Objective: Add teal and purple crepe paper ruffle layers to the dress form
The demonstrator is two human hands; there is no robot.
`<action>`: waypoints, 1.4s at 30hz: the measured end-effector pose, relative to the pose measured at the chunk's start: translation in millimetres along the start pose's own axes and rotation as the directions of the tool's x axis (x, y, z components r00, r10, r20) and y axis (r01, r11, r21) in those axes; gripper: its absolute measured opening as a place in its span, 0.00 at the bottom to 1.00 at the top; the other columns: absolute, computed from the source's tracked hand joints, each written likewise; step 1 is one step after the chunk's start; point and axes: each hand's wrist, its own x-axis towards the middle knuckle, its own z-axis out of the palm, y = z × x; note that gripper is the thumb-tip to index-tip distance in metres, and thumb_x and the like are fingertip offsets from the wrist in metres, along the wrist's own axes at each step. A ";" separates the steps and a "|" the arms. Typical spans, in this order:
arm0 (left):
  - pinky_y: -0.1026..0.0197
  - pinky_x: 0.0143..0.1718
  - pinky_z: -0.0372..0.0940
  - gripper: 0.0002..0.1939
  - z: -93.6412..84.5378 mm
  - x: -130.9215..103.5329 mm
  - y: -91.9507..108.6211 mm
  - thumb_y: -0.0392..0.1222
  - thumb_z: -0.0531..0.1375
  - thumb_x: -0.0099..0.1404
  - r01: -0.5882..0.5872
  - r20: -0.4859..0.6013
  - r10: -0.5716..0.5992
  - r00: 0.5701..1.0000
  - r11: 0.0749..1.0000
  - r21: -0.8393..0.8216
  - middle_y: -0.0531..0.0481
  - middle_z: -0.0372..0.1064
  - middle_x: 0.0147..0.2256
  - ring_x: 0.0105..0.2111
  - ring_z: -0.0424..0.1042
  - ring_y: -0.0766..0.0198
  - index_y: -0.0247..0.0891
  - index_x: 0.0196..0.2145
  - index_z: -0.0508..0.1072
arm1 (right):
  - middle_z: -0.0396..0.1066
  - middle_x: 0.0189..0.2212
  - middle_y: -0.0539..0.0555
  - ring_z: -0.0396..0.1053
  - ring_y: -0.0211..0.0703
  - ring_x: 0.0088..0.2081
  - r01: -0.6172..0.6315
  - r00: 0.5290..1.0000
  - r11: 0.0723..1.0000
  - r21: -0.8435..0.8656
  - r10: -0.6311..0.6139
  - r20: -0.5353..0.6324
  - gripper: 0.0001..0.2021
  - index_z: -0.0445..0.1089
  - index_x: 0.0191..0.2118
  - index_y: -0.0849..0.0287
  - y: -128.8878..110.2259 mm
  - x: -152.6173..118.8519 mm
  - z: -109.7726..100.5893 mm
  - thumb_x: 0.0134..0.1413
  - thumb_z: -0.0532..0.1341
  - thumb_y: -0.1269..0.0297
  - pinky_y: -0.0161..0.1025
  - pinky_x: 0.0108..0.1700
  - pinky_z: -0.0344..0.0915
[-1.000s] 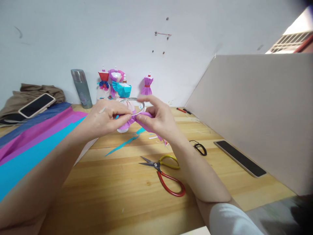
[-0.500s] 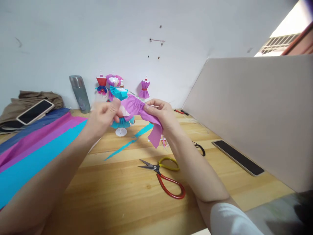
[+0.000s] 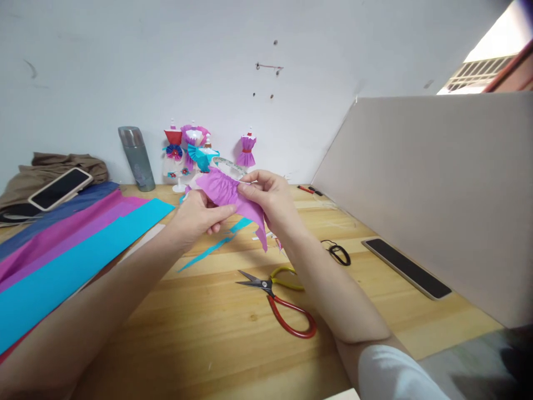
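Observation:
A strip of purple crepe paper [image 3: 220,187], gathered into small pleats along its upper edge, is held up between my two hands above the table. My left hand [image 3: 202,215] supports it from below, the thumb stretched along its lower edge and the fingers partly behind it. At the pleats' right end, my right hand [image 3: 266,194] pinches the paper between thumb and fingers. A flat tail of the strip hangs down under that hand. Just behind the pleats shows a pale ring that looks like a tape roll [image 3: 229,165], partly hidden by the paper and right hand.
Scissors [image 3: 265,285] with one yellow and one red handle lie open below my hands. Blue crepe paper [image 3: 91,261] and other coloured sheets lie left. Small dressed mannequins [image 3: 247,150] and a bottle [image 3: 136,159] stand behind. Two phones [image 3: 407,268] [image 3: 60,190] lie at the sides.
My left hand has moved right and down, from the paper's left end to beneath its middle. The strip has tilted, and the pale ring shows more behind it.

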 end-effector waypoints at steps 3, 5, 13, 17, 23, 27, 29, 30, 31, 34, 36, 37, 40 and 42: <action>0.67 0.18 0.55 0.11 -4.0 1.2 6.4 0.40 0.66 0.51 -0.004 -0.048 0.010 0.999 0.991 0.134 0.57 0.62 0.17 0.17 0.59 0.71 0.38 0.25 0.66 | 0.63 0.17 0.43 0.61 0.34 0.20 0.027 1.000 0.999 -0.040 -0.027 -0.001 0.15 0.67 0.29 0.56 0.2 -1.6 1.2 0.35 0.69 0.58 0.34 0.24 0.59; 0.67 0.17 0.53 0.11 -4.6 2.3 7.6 0.40 0.67 0.50 -0.027 -0.048 0.034 0.998 0.989 0.146 0.58 0.61 0.17 0.17 0.58 0.72 0.38 0.26 0.67 | 0.64 0.18 0.44 0.61 0.34 0.20 0.038 0.999 0.997 -0.062 -0.039 -0.001 0.14 0.67 0.30 0.56 0.4 -2.3 2.2 0.37 0.69 0.57 0.34 0.23 0.59; 0.67 0.18 0.56 0.13 -4.2 3.4 -0.6 0.47 0.66 0.53 0.023 0.080 -0.027 0.996 0.998 0.050 0.56 0.62 0.15 0.16 0.59 0.71 0.37 0.22 0.69 | 0.65 0.21 0.46 0.59 0.34 0.22 0.092 0.993 0.988 -0.127 -0.100 -0.063 0.13 0.66 0.29 0.56 -3.2 -0.8 -1.5 0.39 0.68 0.58 0.33 0.24 0.57; 0.66 0.19 0.56 0.13 -15.3 2.4 4.4 0.47 0.66 0.52 0.053 0.328 -0.146 0.933 0.959 0.278 0.54 0.63 0.14 0.16 0.62 0.69 0.37 0.19 0.72 | 0.66 0.22 0.47 0.60 0.34 0.22 0.107 0.990 0.984 -0.141 -0.119 -0.079 0.12 0.66 0.29 0.56 -5.2 0.1 -4.9 0.41 0.67 0.58 0.34 0.24 0.56; 0.66 0.19 0.60 0.18 -11.6 5.6 4.3 0.46 0.71 0.46 0.014 0.055 -0.015 0.998 1.000 0.024 0.51 0.72 0.29 0.23 0.67 0.67 0.37 0.34 0.74 | 0.67 0.23 0.48 0.62 0.35 0.24 0.112 0.992 0.989 -0.094 -0.117 -0.049 0.11 0.66 0.29 0.56 -3.8 -1.0 -1.1 0.40 0.67 0.59 0.34 0.26 0.59; 0.68 0.21 0.62 0.15 -1.1 7.0 -2.8 0.41 0.70 0.49 -0.029 -0.039 0.016 0.999 0.927 -0.373 0.52 0.69 0.27 0.26 0.68 0.68 0.37 0.33 0.72 | 0.68 0.23 0.48 0.63 0.36 0.24 0.106 0.993 0.990 -0.089 -0.109 -0.036 0.12 0.67 0.30 0.57 -1.5 -0.6 -0.2 0.40 0.68 0.59 0.35 0.26 0.60; 0.69 0.20 0.61 0.13 -2.3 7.5 -4.4 0.39 0.70 0.50 -0.001 -0.032 -0.014 0.999 0.899 -0.437 0.53 0.67 0.25 0.24 0.67 0.70 0.35 0.30 0.71 | 0.68 0.23 0.48 0.63 0.36 0.23 0.108 0.993 0.989 -0.098 -0.112 -0.038 0.13 0.67 0.29 0.57 -1.7 -0.1 -1.3 0.39 0.68 0.58 0.35 0.26 0.60; 0.70 0.20 0.61 0.12 -4.3 7.8 -4.4 0.38 0.70 0.51 0.019 -0.019 -0.031 0.999 0.890 -0.455 0.53 0.67 0.24 0.24 0.66 0.71 0.35 0.29 0.70 | 0.67 0.23 0.48 0.62 0.35 0.23 0.102 0.994 0.989 -0.102 -0.107 -0.037 0.13 0.67 0.29 0.57 -2.0 0.2 -2.0 0.39 0.68 0.58 0.35 0.26 0.59; 0.71 0.20 0.61 0.12 -6.7 8.3 -4.1 0.37 0.70 0.51 0.040 -0.005 -0.048 0.999 0.883 -0.467 0.54 0.67 0.23 0.23 0.66 0.72 0.35 0.29 0.69 | 0.67 0.22 0.48 0.62 0.35 0.23 0.092 0.995 0.990 -0.104 -0.096 -0.034 0.14 0.67 0.29 0.57 -2.4 0.5 -2.7 0.38 0.69 0.57 0.35 0.26 0.59; 0.72 0.18 0.59 0.13 -12.2 10.2 -4.4 0.36 0.70 0.51 0.081 0.033 -0.074 0.997 0.889 -0.450 0.55 0.66 0.22 0.20 0.65 0.73 0.34 0.28 0.68 | 0.67 0.23 0.48 0.63 0.36 0.24 0.065 0.997 0.994 -0.085 -0.067 -0.023 0.16 0.67 0.29 0.56 -2.4 1.4 -3.6 0.36 0.70 0.56 0.35 0.27 0.60; 0.72 0.17 0.58 0.12 -12.3 11.6 -7.3 0.37 0.70 0.51 0.083 0.074 -0.060 0.996 0.923 -0.377 0.54 0.66 0.21 0.19 0.64 0.73 0.33 0.28 0.69 | 0.68 0.23 0.48 0.63 0.36 0.24 0.057 0.998 0.996 -0.068 -0.058 -0.021 0.16 0.67 0.29 0.57 -1.4 2.1 -3.3 0.36 0.70 0.56 0.35 0.27 0.61; 0.72 0.16 0.58 0.12 -11.6 12.2 -9.2 0.38 0.70 0.51 0.087 0.108 -0.054 0.993 0.941 -0.326 0.54 0.67 0.21 0.19 0.64 0.73 0.33 0.28 0.70 | 0.68 0.23 0.48 0.63 0.36 0.24 0.056 0.998 0.996 -0.063 -0.058 -0.024 0.16 0.67 0.29 0.57 -0.8 2.4 -3.1 0.36 0.70 0.56 0.35 0.27 0.60; 0.70 0.17 0.61 0.10 -11.8 10.7 -11.2 0.39 0.68 0.52 0.141 0.287 -0.103 0.952 0.984 -0.112 0.52 0.69 0.21 0.19 0.66 0.70 0.34 0.29 0.72 | 0.67 0.21 0.47 0.62 0.35 0.23 0.068 0.996 0.996 -0.064 -0.071 -0.044 0.13 0.67 0.29 0.56 0.0 3.1 -3.3 0.37 0.68 0.58 0.34 0.25 0.58; 0.68 0.19 0.63 0.08 -16.9 5.2 -4.4 0.39 0.68 0.53 0.151 0.443 -0.172 0.880 0.985 0.082 0.52 0.71 0.22 0.19 0.67 0.69 0.35 0.30 0.74 | 0.66 0.21 0.47 0.61 0.34 0.22 0.084 0.995 0.993 -0.083 -0.089 -0.052 0.12 0.67 0.29 0.57 -0.6 3.4 -4.1 0.38 0.68 0.59 0.34 0.25 0.57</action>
